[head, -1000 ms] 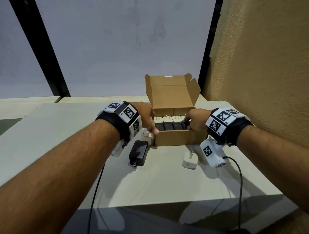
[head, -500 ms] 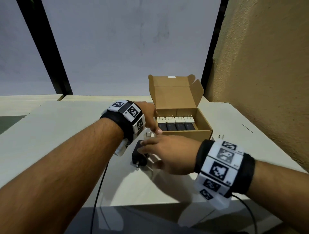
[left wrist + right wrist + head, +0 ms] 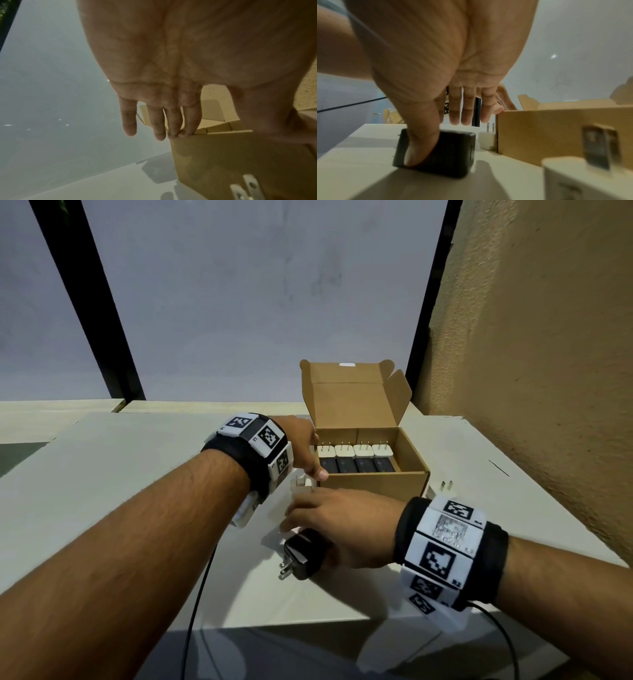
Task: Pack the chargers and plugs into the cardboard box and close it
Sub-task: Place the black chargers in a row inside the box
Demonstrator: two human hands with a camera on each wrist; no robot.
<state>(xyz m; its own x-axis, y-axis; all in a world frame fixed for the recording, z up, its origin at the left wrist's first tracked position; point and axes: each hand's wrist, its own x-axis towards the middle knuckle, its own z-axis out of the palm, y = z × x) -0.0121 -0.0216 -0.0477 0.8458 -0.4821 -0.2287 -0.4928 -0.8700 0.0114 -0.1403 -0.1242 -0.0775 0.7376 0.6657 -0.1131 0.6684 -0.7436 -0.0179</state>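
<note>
The open cardboard box [image 3: 373,482] stands with its lid up. Inside it are a row of white plugs [image 3: 354,451] and a row of black chargers [image 3: 354,465]. My left hand [image 3: 313,460] rests on the box's front left corner, its straight fingers [image 3: 173,121] touching the rim of the box [image 3: 231,162]. My right hand [image 3: 308,525] hovers over a loose black charger [image 3: 305,554], fingers straight. The thumb [image 3: 421,142] presses against the black charger [image 3: 452,152]. A white plug [image 3: 301,482] lies left of the box, and another white plug [image 3: 445,486] lies to its right.
The white table [image 3: 137,474] ends in a front edge near me. A textured tan wall [image 3: 531,371] rises close on the right. Black cables [image 3: 195,594] hang from both wrists. The white plug [image 3: 488,139] stands against the box wall [image 3: 556,132]; the other white plug [image 3: 583,180] looms near the right wrist camera.
My right hand left the box's right rim and crossed to the black charger at front left. That charger has slid nearer to me and turned. My left hand stayed on the box.
</note>
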